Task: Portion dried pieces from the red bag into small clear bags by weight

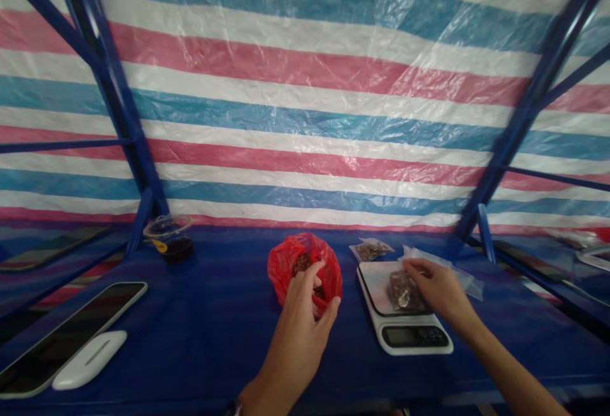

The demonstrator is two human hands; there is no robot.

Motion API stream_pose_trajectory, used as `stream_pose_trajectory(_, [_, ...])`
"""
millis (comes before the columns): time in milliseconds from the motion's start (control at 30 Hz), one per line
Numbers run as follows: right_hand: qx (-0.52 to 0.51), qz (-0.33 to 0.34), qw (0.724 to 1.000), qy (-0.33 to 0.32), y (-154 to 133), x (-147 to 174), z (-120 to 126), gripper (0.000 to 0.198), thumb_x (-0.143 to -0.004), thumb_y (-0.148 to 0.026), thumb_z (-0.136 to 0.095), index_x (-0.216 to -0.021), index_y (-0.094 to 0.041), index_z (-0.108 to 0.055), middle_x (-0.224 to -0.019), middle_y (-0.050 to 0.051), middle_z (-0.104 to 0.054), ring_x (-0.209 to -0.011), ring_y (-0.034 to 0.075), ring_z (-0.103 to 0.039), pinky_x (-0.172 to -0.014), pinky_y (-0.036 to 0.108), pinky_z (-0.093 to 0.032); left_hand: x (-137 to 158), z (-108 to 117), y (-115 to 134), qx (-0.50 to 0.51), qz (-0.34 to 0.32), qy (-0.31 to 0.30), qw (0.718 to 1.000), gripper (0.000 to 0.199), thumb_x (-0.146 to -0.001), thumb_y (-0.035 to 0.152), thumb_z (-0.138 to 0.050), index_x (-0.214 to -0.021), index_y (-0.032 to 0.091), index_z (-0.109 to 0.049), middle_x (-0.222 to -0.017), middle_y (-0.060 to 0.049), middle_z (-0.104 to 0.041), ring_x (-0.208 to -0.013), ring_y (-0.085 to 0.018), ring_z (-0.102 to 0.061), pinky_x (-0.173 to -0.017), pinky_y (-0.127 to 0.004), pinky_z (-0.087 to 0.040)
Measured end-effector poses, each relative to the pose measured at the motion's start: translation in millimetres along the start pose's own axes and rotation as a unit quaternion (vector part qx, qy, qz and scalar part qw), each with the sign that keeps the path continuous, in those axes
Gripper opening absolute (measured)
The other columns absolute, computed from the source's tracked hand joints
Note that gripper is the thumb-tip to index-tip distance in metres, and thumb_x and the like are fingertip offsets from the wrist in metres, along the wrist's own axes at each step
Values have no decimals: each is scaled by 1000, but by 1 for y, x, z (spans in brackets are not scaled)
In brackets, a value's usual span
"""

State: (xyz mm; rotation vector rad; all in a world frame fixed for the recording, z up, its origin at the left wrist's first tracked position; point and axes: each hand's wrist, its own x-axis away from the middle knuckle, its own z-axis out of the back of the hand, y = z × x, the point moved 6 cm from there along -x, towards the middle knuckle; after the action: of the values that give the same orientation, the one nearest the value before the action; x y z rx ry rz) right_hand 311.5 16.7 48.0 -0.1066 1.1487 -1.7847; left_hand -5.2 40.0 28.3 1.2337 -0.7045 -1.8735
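A red plastic bag (281, 263) stands with its mouth open, small brown pieces (301, 263) inside. My left hand (302, 311) is over its near side, fingers at the mouth and thumb held apart near the right rim. Part of the contents is hidden under that hand. To the right, a small clear bag (403, 290) of brown pieces lies on the plate of a white kitchen scale (376, 321). The fingers of my right hand (438, 289) are closed on its upper edge. What the scale's display reads cannot be made out.
Behind the scale lies another filled clear bag (370, 251); flat clear bags (469, 282) are right of it. A lidded cup of dark liquid (174, 244), a phone (71, 333) and a white case (90, 360) are on the left. Blue metal posts (114, 98) frame a striped sheet (305, 117).
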Motion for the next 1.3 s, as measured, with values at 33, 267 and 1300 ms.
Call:
stream_pose_trajectory(33, [12, -2, 1000, 4, 3, -1, -3, 32, -73, -46, -65, -81, -22, -84, -81, 10, -83, -71, 31, -74, -72, 41, -57, 0, -1, 0, -2, -1, -1, 1000, 49, -98, 34, -60, -145, 28, -51, -119, -8, -62, -108, -26, -62, -103, -47, -51])
stream_pose_trajectory(267, [50, -17, 998, 42, 12, -2, 7, 50, -83, -52, -51, -100, -19, -85, -103, 16, -82, -84, 32, -72, -84, 44, -54, 1, -7, -4, 1, 21, -25, 999, 43, -100, 40, -58, -141, 28, -55, -121, -9, -62, -103, -26, -63, -96, -47, -54])
stream_pose_trajectory(1300, [68, 5, 998, 5, 27, -2, 0, 50, -90, -50, -48, -103, -17, -84, -107, 15, -81, -91, 32, -73, -87, 42, -54, -2, -8, 4, 17, 3, -81, 997, 22, -99, 27, -55, -109, 26, -75, -100, -5, -74, -82, -20, -68, -78, -32, -55])
